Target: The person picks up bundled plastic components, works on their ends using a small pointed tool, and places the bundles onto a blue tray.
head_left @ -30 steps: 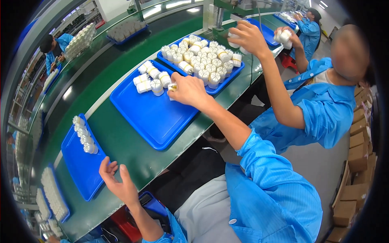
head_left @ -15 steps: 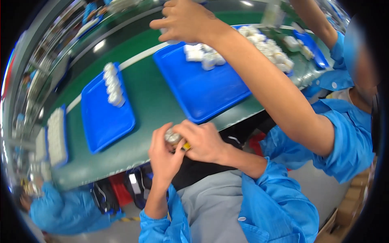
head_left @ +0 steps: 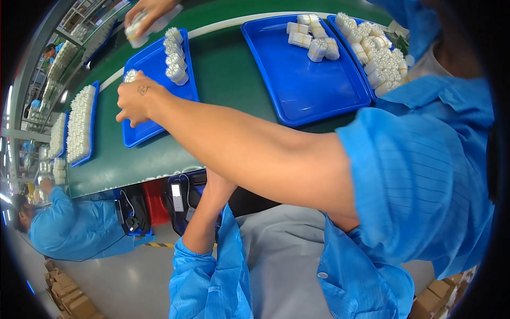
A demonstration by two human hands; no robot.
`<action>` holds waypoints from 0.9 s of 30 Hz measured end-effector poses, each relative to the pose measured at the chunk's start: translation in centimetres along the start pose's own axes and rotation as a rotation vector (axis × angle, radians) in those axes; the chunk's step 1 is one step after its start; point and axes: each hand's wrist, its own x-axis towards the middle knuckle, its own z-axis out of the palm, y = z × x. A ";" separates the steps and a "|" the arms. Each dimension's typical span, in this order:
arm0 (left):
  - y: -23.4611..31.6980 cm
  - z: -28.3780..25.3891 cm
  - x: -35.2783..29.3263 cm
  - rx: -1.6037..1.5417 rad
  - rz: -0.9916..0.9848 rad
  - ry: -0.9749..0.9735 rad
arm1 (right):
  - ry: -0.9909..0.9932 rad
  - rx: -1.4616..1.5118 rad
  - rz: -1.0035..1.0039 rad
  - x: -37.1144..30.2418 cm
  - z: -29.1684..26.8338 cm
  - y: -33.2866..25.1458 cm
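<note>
A co-worker's bare forearm (head_left: 255,133) crosses in front of me from the right and hides most of my hands. Of my left hand (head_left: 219,182), only the wrist end shows below that arm; its fingers and anything in them are hidden. My right hand is wholly covered. Over the left blue tray (head_left: 139,139), the co-worker's hand (head_left: 139,101) grips a white bundle (head_left: 130,76). That tray also carries a row of white cylindrical bundles (head_left: 175,58). Farther back, another hand (head_left: 151,15) holds white pieces (head_left: 137,31).
A larger blue tray (head_left: 313,103) with several banded white bundles (head_left: 317,49) lies on the green table (head_left: 226,80). Right of it stands a heaped tray of bundles (head_left: 377,58). Filled trays (head_left: 81,125) line the left, near a seated person in blue (head_left: 74,223).
The co-worker's arm has swung left and down across my hands, which half a second ago showed around a small silvery round piece with yellow on it. My view has shifted.
</note>
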 end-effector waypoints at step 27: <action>4.6 0.4 -5.3 -0.707 -0.718 -0.263 | 0.559 1.423 0.718 -1.9 5.3 -8.1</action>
